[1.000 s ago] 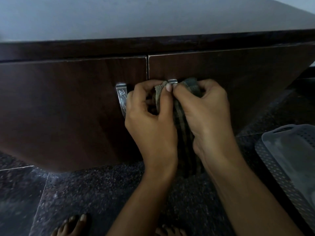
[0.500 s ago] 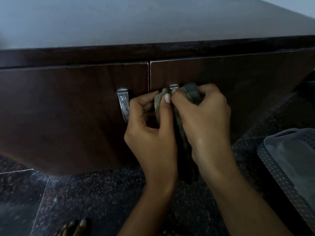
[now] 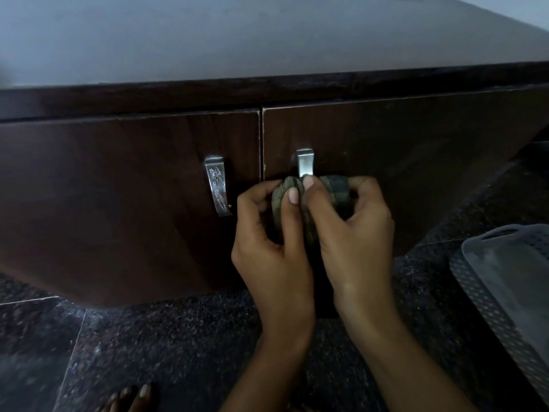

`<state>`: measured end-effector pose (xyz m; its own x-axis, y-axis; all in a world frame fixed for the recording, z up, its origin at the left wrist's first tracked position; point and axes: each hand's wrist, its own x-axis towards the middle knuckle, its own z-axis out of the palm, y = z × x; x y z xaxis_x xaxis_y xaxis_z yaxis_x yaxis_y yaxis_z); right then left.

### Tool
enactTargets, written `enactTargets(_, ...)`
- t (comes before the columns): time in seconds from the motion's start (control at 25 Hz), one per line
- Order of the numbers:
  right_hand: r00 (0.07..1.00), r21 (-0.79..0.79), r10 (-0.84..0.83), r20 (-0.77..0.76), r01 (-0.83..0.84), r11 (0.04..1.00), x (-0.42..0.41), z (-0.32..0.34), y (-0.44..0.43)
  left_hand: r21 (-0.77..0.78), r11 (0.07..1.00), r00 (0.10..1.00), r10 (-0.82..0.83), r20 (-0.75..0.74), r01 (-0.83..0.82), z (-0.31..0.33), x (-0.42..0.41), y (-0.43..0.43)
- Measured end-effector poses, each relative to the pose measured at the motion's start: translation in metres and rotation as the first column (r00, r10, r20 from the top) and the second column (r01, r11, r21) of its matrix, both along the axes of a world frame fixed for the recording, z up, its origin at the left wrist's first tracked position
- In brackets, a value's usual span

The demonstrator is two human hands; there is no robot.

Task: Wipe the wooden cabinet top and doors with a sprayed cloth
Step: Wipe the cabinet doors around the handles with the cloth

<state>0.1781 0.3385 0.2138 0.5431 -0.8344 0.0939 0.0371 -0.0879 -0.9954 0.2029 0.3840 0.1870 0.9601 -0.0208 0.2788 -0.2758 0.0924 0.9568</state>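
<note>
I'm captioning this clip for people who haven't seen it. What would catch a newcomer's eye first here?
First, the two hands at centre: the left hand and right hand pinch a bunched dark cloth around the lower part of the right door handle. Next, the shiny left door handle stands bare on the dark wooden cabinet. At the right edge, a pale perforated basket sits on the speckled floor.

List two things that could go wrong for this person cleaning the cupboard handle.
1. Both hands, left hand and right hand, pinch the cloth around the right door's handle; a hard tug might swing that door open.
2. The basket sits on the floor close to the right arm, so an elbow could knock it.
</note>
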Motion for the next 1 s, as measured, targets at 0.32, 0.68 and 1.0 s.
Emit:
enactTargets(0.32, 1.0, 0.032, 0.008, 0.01, -0.008, 0.999, -0.004, -0.021, 0.0, 0.006, 1.0, 1.0, -0.015, -0.004, 0.015, -0.016, -0.002, -0.001)
enactTargets(0.68, 0.998, -0.112, -0.014, -0.056, 0.008, 0.994, 0.003, -0.04, -0.001, 0.104, 0.994, 0.998, 0.038, 0.041, -0.042, -0.029, 0.004, -0.005)
enactTargets(1.0, 0.994, -0.157, -0.045, -0.096, 0.029, 0.987, 0.005, -0.039, -0.002, 0.151, 0.986, 0.997, 0.074, 0.021, -0.077, -0.036, 0.006, -0.006)
